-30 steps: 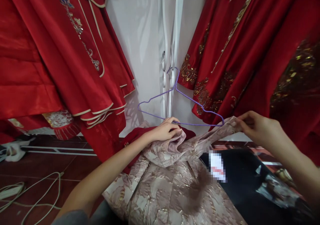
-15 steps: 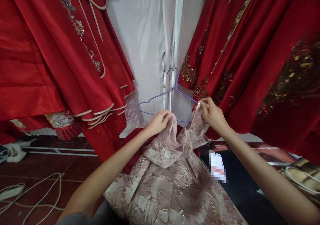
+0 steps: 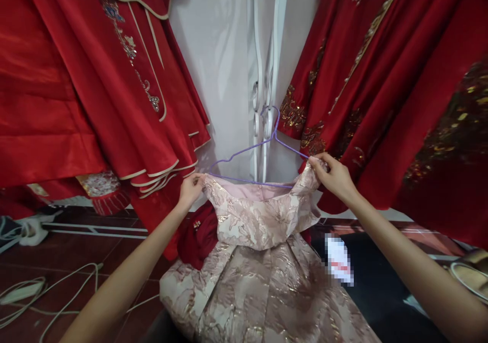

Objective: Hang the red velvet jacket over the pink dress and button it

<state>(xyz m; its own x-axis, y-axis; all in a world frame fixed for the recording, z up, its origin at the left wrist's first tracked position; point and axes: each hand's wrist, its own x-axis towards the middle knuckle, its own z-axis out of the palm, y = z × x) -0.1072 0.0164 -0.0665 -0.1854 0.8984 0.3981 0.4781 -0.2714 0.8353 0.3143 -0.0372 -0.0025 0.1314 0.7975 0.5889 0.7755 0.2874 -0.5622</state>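
Note:
A pale pink brocade dress [image 3: 259, 261] with a gold floral pattern lies over my lap, its neckline stretched wide between my hands. My left hand [image 3: 190, 188] pinches the left shoulder of the dress at the left end of a purple wire hanger [image 3: 263, 147]. My right hand [image 3: 333, 175] pinches the right shoulder at the hanger's right arm. The hanger's hook hangs on a white door handle [image 3: 269, 122]. A dark red cloth [image 3: 198, 236] bunches beneath the dress on the left.
Red embroidered gowns [image 3: 95, 79] hang at the left and more red gowns [image 3: 389, 79] at the right, flanking a white cupboard door [image 3: 229, 68]. White cables [image 3: 49, 292] and a power strip lie on the dark red floor. A black item with a blurred tag [image 3: 339, 264] sits at lower right.
My left hand has moved left, pulling the dress's left shoulder out to the hanger's left end. The neckline has spread open along the hanger bar. My right hand has stayed on the right shoulder.

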